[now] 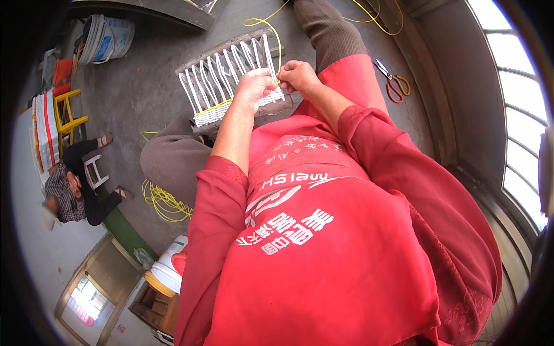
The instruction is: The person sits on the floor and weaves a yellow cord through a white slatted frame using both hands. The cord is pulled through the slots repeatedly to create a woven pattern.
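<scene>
Before me is a wooden frame (275,108) strung with white cords (215,80), with a tightly woven white band (214,114) along its near side. A yellow cord (280,49) comes down to the frame's right end, and more yellow runs along the woven band's edge. My right hand (299,77) pinches this cord close beside the last white strands. My left hand (253,88) lies over the weave, its fingers bent at the same corner; what they grip is partly hidden. Both hands nearly touch.
Orange-and-yellow-handled scissors (391,82) lie on the floor at right. Loose yellow cord (164,202) is heaped left of my knee. Stacked buckets (106,39), a yellow stool (65,113) and a seated person (71,190) are at the left; more tubs (166,272) stand below.
</scene>
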Tool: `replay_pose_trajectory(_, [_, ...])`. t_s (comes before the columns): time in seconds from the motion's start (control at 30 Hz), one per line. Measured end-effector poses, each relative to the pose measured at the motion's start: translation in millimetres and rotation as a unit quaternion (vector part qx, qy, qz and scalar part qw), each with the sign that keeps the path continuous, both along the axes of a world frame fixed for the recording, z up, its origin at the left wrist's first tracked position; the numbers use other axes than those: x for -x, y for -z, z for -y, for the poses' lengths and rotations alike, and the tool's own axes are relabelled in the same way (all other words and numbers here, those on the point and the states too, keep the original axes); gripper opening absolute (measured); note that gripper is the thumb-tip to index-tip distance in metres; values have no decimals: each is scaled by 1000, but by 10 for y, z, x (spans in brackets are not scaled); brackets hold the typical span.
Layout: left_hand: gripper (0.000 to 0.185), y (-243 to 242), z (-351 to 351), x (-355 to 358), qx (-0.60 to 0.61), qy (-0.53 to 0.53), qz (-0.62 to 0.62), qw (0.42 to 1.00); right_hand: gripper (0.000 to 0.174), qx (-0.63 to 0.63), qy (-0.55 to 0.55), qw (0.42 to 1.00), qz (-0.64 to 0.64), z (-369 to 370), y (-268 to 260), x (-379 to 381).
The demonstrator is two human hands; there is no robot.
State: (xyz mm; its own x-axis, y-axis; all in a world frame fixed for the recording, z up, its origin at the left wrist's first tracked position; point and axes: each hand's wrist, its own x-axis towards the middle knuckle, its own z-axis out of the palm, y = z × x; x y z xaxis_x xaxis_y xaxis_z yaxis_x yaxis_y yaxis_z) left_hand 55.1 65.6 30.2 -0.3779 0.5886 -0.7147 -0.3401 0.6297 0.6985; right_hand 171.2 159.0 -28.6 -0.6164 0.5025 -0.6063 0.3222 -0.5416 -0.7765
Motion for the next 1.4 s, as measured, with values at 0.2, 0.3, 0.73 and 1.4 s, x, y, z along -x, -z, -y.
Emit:
replay_pose_trajectory(0.2, [32,-29,-12,-61,5,29,-59,998,10,-84,-77,993,33,-23,3,51])
replay_pose_trajectory(0.3, [31,-46,-6,-68,1,50,-73,996,11,-146,-135,980,10,-54,-8,31])
replay_pose_trajectory(0.73, [27,112,58,-45,-30,12,-80,996,23,-102,-291,950,-50,-164,-88,-73])
replay_pose_trajectory(1.4, [32,231,31,-126,-28,136,-348,927,12,-149,-121,981,16,69,8,-17])
